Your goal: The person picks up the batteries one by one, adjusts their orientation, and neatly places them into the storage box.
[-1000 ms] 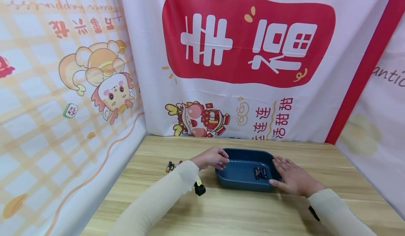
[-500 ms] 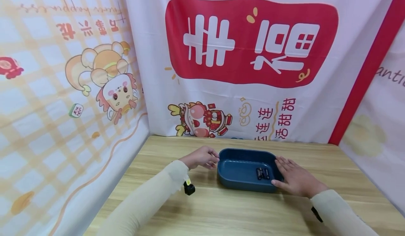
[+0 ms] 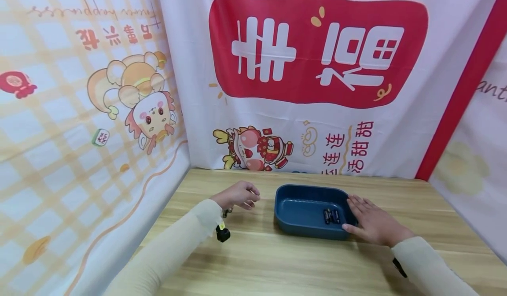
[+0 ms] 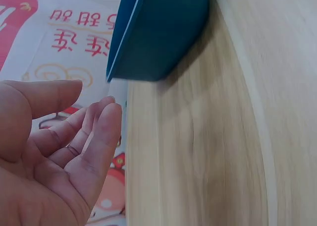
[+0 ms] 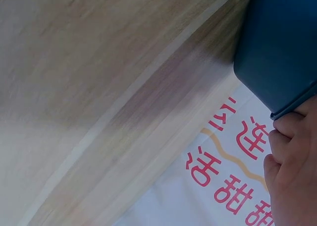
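A dark blue rectangular bin (image 3: 309, 230) stands on the table, with a few dark batteries (image 3: 332, 216) lying together at the right of its floor. My right hand (image 3: 374, 221) rests on the bin's right end, fingers laid along the rim and thumb at the front corner. In the right wrist view, the fingers of that hand (image 5: 297, 151) meet the rim. My left hand (image 3: 240, 194) is in the air left of the bin; the left wrist view shows its palm (image 4: 54, 181) holding nothing, fingers loosely bent. More batteries (image 3: 227, 212) lie on the table, partly hidden by the left wrist.
The wood-grain table (image 3: 277, 265) ends at a white hanging cloth (image 3: 317, 146) with red print at the back. A checked cloth (image 3: 99, 164) walls off the left side. A black wrist camera (image 3: 222, 233) hangs below the left sleeve.
My left hand has moved left, from over the bin's left rim to clear of it. The right hand stays at the bin's right end. The view has shifted slightly.
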`<state>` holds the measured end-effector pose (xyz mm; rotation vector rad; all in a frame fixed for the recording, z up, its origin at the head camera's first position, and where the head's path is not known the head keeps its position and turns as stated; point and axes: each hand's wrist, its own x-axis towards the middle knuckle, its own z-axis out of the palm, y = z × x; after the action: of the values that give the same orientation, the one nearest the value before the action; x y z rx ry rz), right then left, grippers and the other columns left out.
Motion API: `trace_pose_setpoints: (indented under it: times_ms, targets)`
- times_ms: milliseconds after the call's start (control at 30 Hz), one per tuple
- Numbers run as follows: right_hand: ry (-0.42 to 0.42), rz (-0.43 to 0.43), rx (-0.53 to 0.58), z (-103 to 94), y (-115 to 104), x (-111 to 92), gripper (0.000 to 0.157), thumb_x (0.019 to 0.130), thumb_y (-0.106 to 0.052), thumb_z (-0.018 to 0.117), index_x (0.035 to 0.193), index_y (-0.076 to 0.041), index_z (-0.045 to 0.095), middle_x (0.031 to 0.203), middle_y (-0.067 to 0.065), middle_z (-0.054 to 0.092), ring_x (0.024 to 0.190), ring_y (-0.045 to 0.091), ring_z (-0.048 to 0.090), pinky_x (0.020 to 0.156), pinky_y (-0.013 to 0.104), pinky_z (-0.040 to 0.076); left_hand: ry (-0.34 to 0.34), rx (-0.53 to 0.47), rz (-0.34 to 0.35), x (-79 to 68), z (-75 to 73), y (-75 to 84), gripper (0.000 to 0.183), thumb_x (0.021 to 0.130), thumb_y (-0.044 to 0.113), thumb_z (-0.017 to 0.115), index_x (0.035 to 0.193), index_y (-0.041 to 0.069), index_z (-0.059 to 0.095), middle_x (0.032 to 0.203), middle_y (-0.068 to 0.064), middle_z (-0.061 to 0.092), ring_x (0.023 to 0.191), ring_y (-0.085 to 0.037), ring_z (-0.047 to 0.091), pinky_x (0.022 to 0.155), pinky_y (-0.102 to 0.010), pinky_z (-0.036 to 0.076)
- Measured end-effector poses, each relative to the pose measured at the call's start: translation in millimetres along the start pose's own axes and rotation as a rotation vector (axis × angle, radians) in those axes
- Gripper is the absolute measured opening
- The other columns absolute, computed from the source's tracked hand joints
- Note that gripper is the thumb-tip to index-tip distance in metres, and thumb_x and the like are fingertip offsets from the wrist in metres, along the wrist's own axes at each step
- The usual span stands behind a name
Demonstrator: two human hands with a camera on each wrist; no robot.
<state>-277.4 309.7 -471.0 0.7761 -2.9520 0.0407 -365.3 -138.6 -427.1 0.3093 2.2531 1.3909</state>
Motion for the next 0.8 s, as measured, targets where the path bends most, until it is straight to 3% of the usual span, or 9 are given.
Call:
trace_pose_setpoints:
  times_ms: [300, 533, 800]
  targets:
    - [-0.029, 0.012, -0.006, -1.3, 0, 0, 0.090, 0.093, -0.068, 0.041, 0.147, 0.004, 0.036, 0.155, 0.019, 0.028, 0.142, 0.036, 0.023, 0.116, 0.054, 0.019, 0.061, -0.039, -0.001, -13.8, -20.1, -16.0, 0.021, 0.095, 0.008, 0.062, 0.112, -0.004, 0.060, 0.102, -0.017, 0.061, 0.086, -0.029, 0.065, 0.087, -0.051, 0.054]
    - [-0.036, 0.012, -0.001, -3.3, -2, 0, 0.091, 0.093, -0.070, 0.039, 0.147, 0.004, 0.036, 0.155, 0.020, 0.028, 0.142, 0.038, 0.023, 0.115, 0.055, 0.019, 0.101, -0.009, -0.039, -23.2, -30.7, -32.8, 0.023, 0.096, 0.010, 0.062, 0.114, -0.004, 0.060, 0.111, -0.025, 0.059, 0.087, -0.031, 0.064, 0.083, -0.049, 0.056]
    - [-0.039, 0.011, -0.004, -2.1, 1, 1, 0.092, 0.092, -0.070, 0.040, 0.147, 0.004, 0.035, 0.155, 0.019, 0.028, 0.142, 0.038, 0.023, 0.115, 0.056, 0.019, 0.127, -0.023, -0.049, -36.2, -42.9, -48.8, 0.022, 0.097, 0.007, 0.059, 0.114, -0.006, 0.058, 0.103, -0.029, 0.064, 0.084, -0.033, 0.066, 0.074, -0.043, 0.059]
